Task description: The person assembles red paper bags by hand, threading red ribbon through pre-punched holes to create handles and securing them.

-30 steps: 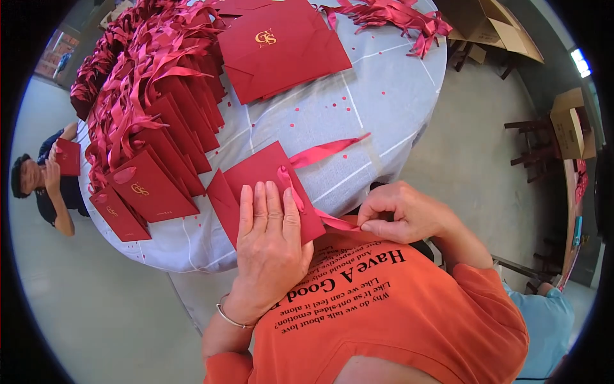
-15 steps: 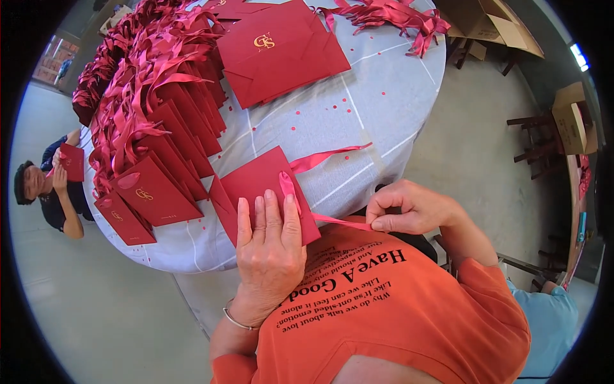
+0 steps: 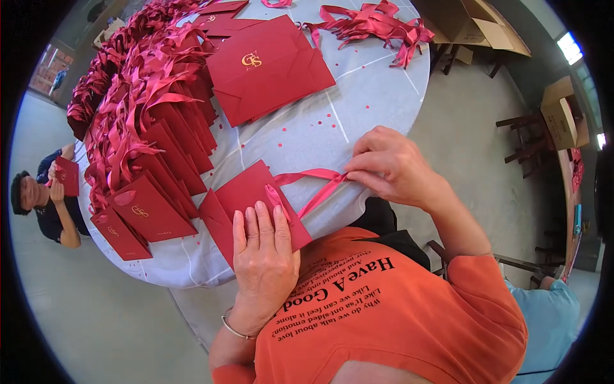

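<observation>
A flat red paper bag (image 3: 243, 198) lies at the near edge of the round table (image 3: 307, 134). My left hand (image 3: 263, 259) presses flat on the bag, fingers spread over its lower part. A red ribbon (image 3: 313, 182) runs from the bag's top toward the right. My right hand (image 3: 390, 168) pinches the far end of that ribbon between thumb and fingers, holding it taut just above the table's edge.
A row of finished red bags with ribbon handles (image 3: 147, 141) fills the table's left side. A stack of flat red bags (image 3: 265, 70) lies in the middle, loose ribbons (image 3: 371, 22) at the far edge. Another person (image 3: 48, 201) sits at left holding a red bag. Cardboard boxes (image 3: 559, 118) stand at right.
My right hand has moved up and to the right, drawing the ribbon out from the bag. My left hand has stayed pressed on the bag.
</observation>
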